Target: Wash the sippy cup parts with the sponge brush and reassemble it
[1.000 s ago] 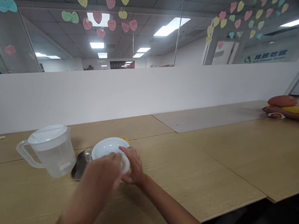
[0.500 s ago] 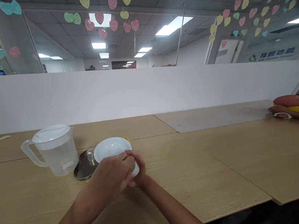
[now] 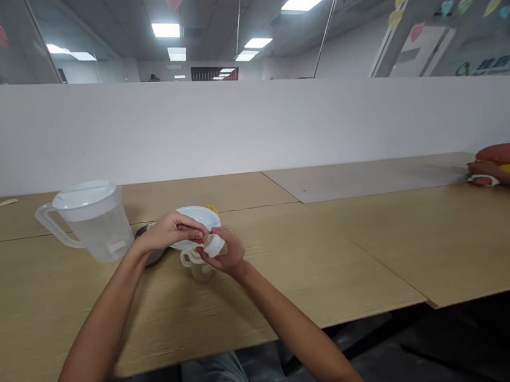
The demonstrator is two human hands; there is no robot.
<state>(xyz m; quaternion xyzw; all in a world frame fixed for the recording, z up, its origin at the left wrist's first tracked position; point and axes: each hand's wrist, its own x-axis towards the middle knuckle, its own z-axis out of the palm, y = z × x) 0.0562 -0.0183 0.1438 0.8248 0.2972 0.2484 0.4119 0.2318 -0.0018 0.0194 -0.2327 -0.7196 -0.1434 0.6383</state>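
Right hand: the person's right hand point(image 3: 228, 251) is curled, thumb and fingers closed around a small white cap point(image 3: 215, 245).
Left hand: the left hand point(image 3: 174, 230) comes in from the other side, thumb and fingertips drawn together on the cap's translucent end.
White cap: tilted between both hands, in front of the white bowl point(image 3: 203, 213), on the person's side.
Handled cup: a small translucent cup point(image 3: 201, 272) is upright below the hands, nearer the person than the bowl; its top is partly hidden.
Metal tray: the dark tray point(image 3: 154, 259) is left of the bowl, partly behind the left wrist.
Pitcher: the lidded pitcher point(image 3: 99, 231) stands farther left of the bowl.
Yellow item: a small yellow piece point(image 3: 212, 209) shows just beside the bowl's far right rim.
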